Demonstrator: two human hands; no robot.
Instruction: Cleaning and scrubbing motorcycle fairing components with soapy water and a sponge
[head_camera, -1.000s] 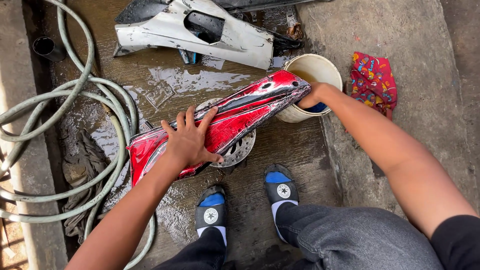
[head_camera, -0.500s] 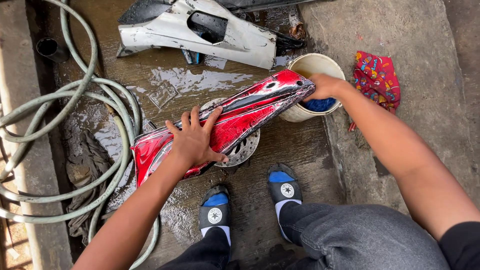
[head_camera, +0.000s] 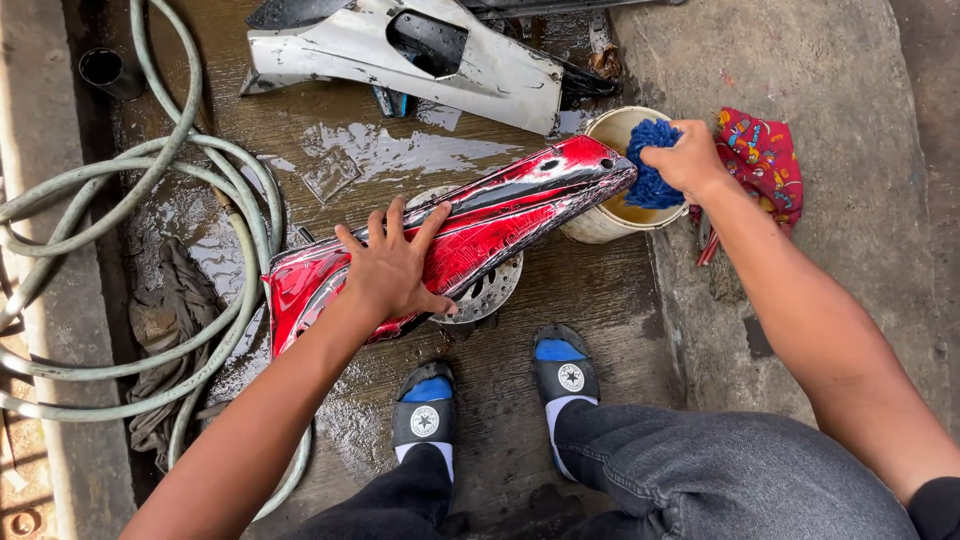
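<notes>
While the red panel (head_camera: 450, 240) lies tilted across a metal disc (head_camera: 487, 290) on the wet floor (head_camera: 600, 290), the left hand (head_camera: 392, 270) presses flat on it, fingers spread; the right hand's (head_camera: 690, 160) grip is closed on a blue wash mitt (head_camera: 650, 175) over the cream bucket (head_camera: 615, 215).

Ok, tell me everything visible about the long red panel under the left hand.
The long red glossy plastic panel is streaked with white suds and black trim. It lies slanted over a round metal disc on wet ground, its upper end reaching the cream bucket. The left hand presses flat on it, fingers spread.
</notes>
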